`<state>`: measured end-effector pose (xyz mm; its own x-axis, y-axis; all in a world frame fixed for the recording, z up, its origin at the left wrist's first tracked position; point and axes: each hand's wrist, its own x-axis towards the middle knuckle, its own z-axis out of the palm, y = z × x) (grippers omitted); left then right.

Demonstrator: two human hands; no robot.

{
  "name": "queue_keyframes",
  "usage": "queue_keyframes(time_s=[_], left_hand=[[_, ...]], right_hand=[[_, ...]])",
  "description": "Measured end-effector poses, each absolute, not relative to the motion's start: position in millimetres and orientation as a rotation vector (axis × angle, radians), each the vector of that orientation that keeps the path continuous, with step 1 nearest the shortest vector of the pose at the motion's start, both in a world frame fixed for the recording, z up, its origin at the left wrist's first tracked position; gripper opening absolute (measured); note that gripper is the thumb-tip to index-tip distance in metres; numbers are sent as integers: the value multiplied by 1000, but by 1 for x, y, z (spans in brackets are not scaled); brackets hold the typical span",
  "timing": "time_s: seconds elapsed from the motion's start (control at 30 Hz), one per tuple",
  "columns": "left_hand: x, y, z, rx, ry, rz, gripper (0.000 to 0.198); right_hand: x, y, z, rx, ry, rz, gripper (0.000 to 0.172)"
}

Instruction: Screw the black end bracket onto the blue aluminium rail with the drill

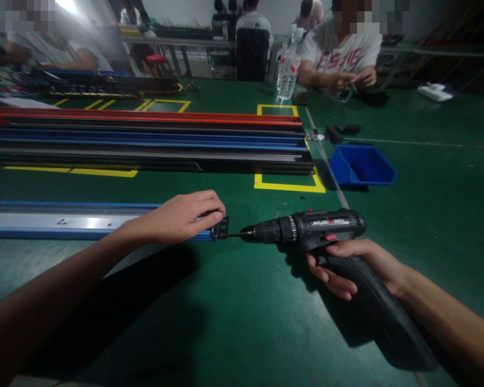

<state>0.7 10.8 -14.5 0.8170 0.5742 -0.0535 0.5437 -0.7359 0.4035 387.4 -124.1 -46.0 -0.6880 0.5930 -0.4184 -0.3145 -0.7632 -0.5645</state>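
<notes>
One head-worn view, facing forward and down across the green bench [242, 328].
It looks from above the wearer's forearms [84, 260], close to the left hand [185, 217], right hand [381, 263] and cordless drill [310, 228]; a co-worker in a lettered white shirt [326, 51] appears farther off, across the bench, near the top edge.

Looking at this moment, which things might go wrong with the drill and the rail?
The bit points at the black end piece, close to the left hand; a slip might hurt the fingers.
If the left hand loosens, the blue-edged rail may shift.
The power drill, held by only the right hand, could tilt.
</notes>
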Motion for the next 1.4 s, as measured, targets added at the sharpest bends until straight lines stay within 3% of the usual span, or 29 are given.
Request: queue_keyframes(time_s=[1.4], left_hand=[[0, 11, -12, 2564, 891, 68, 47]], right_hand=[[385, -124, -39, -723, -538, 2431, 34]])
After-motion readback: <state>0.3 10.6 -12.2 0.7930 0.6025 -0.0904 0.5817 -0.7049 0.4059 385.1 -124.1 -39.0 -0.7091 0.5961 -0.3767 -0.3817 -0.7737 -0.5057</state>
